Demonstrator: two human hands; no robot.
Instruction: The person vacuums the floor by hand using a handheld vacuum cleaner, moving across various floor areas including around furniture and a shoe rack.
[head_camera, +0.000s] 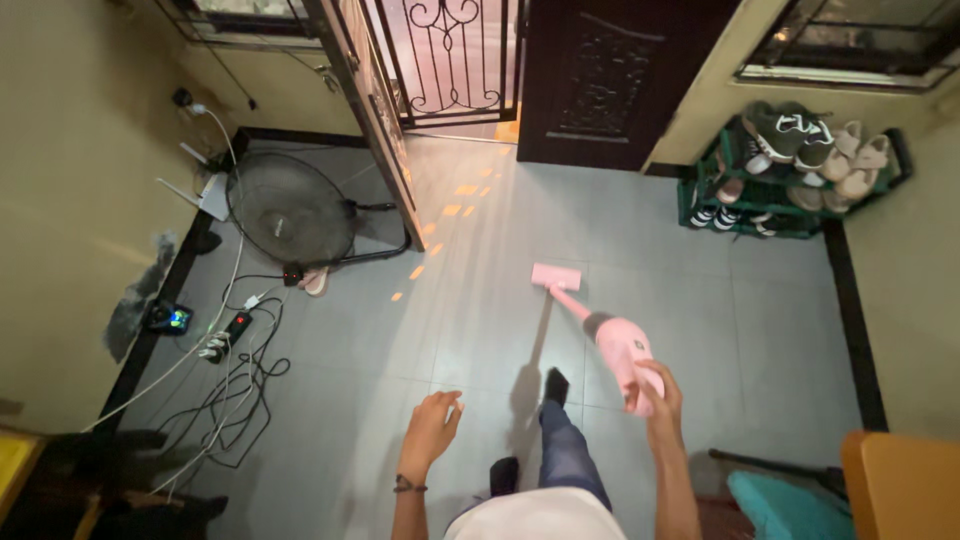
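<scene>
the right hand has its fingers wrapped tight round the handle of a pink handheld vacuum, whose flat head rests on the grey tile floor. left of the vacuum, the left hand hangs empty, fingers loosely spread.

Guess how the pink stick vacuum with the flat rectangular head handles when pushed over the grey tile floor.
The pink stick vacuum probably feels light: the right hand alone holds it. Its flat head likely glides easily on the smooth grey tile floor. The thin tube looks rigid, though motion blur hides detail. The left hand hangs free.
</scene>
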